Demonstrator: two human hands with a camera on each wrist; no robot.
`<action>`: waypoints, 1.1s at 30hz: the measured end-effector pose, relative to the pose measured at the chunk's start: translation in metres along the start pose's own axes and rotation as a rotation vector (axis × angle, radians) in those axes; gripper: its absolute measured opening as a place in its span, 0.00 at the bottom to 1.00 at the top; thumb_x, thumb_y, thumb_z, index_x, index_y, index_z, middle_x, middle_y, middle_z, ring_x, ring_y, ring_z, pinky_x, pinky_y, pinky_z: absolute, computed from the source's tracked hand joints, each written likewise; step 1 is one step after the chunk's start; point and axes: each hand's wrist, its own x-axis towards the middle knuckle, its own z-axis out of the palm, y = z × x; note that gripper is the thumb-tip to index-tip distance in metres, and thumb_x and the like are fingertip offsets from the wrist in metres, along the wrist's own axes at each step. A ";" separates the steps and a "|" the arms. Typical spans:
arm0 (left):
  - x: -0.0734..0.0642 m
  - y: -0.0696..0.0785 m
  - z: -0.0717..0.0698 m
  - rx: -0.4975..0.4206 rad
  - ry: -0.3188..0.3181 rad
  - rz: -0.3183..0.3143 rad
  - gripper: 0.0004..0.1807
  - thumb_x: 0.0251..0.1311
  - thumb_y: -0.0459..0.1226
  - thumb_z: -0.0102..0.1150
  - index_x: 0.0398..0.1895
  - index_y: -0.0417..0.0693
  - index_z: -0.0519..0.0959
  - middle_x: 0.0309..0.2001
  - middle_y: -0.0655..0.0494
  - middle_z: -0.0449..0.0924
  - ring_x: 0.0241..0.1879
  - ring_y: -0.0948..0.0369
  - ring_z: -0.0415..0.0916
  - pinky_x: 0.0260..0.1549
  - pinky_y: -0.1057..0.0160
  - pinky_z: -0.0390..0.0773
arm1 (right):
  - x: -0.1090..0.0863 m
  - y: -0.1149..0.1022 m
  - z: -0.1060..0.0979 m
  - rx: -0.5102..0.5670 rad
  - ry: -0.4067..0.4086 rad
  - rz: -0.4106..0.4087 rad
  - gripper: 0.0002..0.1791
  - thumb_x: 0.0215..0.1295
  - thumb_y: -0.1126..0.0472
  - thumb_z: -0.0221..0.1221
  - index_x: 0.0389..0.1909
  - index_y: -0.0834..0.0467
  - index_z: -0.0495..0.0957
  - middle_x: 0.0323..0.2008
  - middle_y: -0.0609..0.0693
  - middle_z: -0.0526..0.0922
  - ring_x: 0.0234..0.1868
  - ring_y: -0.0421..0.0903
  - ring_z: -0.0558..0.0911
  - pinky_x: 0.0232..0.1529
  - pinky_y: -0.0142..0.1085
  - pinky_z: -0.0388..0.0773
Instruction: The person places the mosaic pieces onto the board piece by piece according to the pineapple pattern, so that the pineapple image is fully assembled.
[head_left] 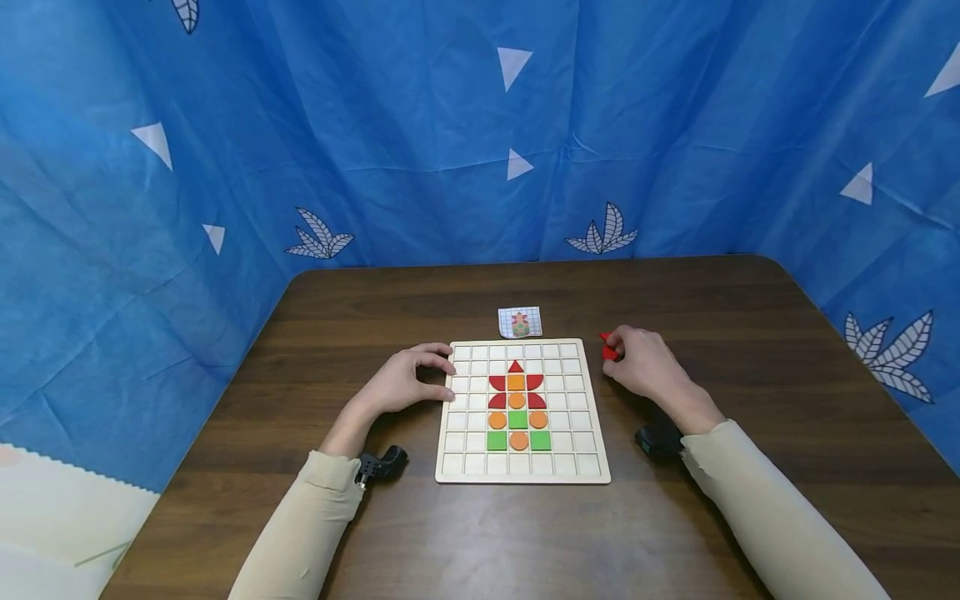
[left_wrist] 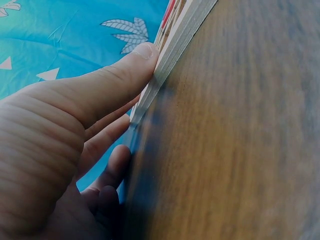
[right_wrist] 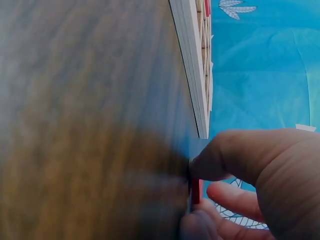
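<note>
A white gridded board (head_left: pixel 570 462) lies on the table, with a pattern of red, orange and green pieces along its middle. A red triangle (head_left: pixel 515 367) tops it, above an orange square (head_left: pixel 516 382); lower down are orange discs (head_left: pixel 519 441) and green squares (head_left: pixel 540 441). My left hand (head_left: pixel 405 379) touches the board's left edge with thumb and fingertips, fingers loosely bent. Right of the board, my right hand (head_left: pixel 645 362) pinches a red piece (right_wrist: pixel 196 191) at table height between thumb and fingers. Red (head_left: pixel 610 353) shows at the fingertips; its full shape is hidden.
A small paper card (head_left: pixel 520 322) with a printed coloured pattern on a grid lies just behind the board. The brown wooden table (head_left: pixel 360 308) ends at a blue curtain (head_left: pixel 420 125). Black wrist cameras (head_left: pixel 384 463) are strapped to both forearms.
</note>
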 end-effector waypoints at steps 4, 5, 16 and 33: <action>0.000 0.000 0.000 -0.003 0.003 0.002 0.17 0.50 0.46 0.81 0.43 0.59 0.88 0.67 0.58 0.76 0.71 0.53 0.69 0.67 0.48 0.72 | -0.001 0.003 0.000 0.006 0.001 -0.021 0.23 0.62 0.62 0.67 0.56 0.67 0.78 0.47 0.63 0.83 0.43 0.56 0.79 0.50 0.52 0.81; 0.000 0.000 0.000 -0.004 0.004 0.002 0.17 0.50 0.46 0.81 0.43 0.59 0.88 0.67 0.58 0.76 0.71 0.53 0.69 0.67 0.48 0.72 | -0.001 0.003 0.000 0.001 0.000 -0.028 0.23 0.62 0.61 0.67 0.55 0.68 0.79 0.47 0.63 0.83 0.43 0.56 0.79 0.50 0.52 0.81; 0.000 -0.003 0.002 0.005 0.002 0.006 0.17 0.50 0.46 0.81 0.44 0.60 0.87 0.67 0.59 0.76 0.72 0.54 0.69 0.67 0.49 0.73 | -0.002 0.004 0.000 0.032 0.006 -0.083 0.19 0.59 0.60 0.68 0.50 0.64 0.84 0.43 0.57 0.85 0.41 0.51 0.79 0.46 0.45 0.81; 0.001 -0.003 0.001 0.010 0.004 0.001 0.17 0.51 0.47 0.81 0.44 0.60 0.87 0.67 0.59 0.76 0.71 0.54 0.69 0.67 0.50 0.72 | -0.031 -0.059 0.005 0.207 -0.033 -0.305 0.19 0.51 0.63 0.74 0.47 0.56 0.86 0.33 0.47 0.81 0.35 0.46 0.77 0.35 0.34 0.79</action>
